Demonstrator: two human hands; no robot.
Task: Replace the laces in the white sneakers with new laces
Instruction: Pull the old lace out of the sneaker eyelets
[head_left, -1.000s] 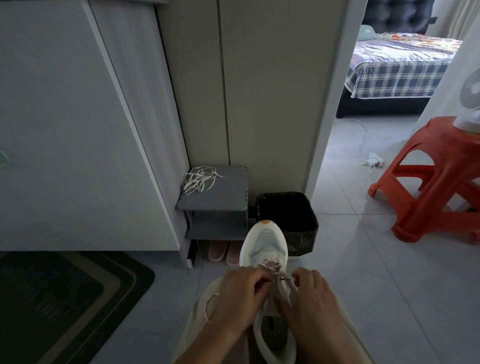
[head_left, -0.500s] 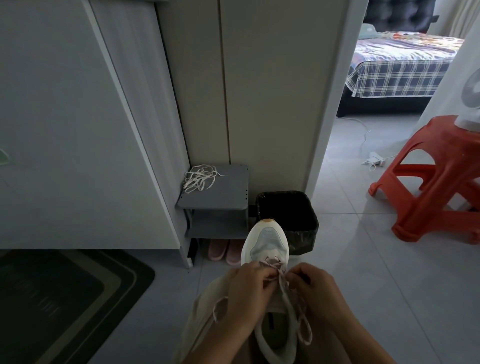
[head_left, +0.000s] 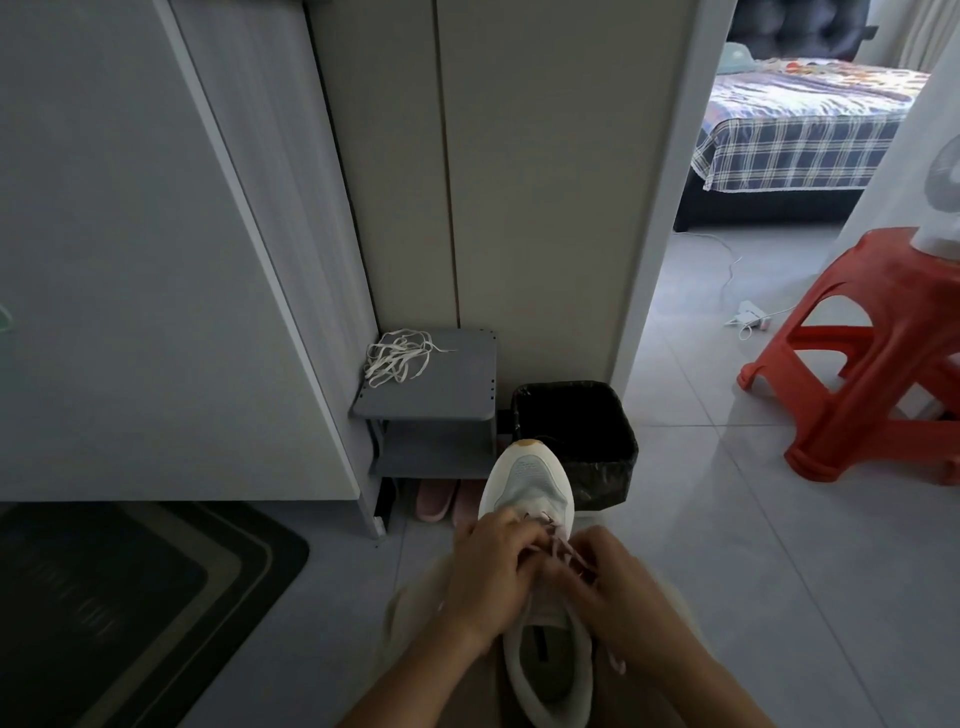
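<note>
A white sneaker (head_left: 530, 480) lies on my lap, toe pointing away from me. A pale pink lace (head_left: 563, 552) is threaded through its front eyelets. My left hand (head_left: 491, 574) has its fingers curled over the left side of the lacing and pinches the lace. On the right side my right hand (head_left: 615, 587) pinches the lace too, and a loose end hangs by my right wrist. A bundle of white laces (head_left: 397, 356) sits on the small grey shelf (head_left: 457, 395) against the wall.
A black bin (head_left: 574, 439) stands just beyond the sneaker's toe. Pink slippers (head_left: 439, 501) lie under the grey shelf. An orange plastic stool (head_left: 878, 353) stands at the right, a dark mat (head_left: 130, 597) at the left. A doorway opens onto a bed.
Both hands have shifted along the lacing and drawn closer together over the eyelets. The loose loop that hung at the right half a second ago is shorter now.
</note>
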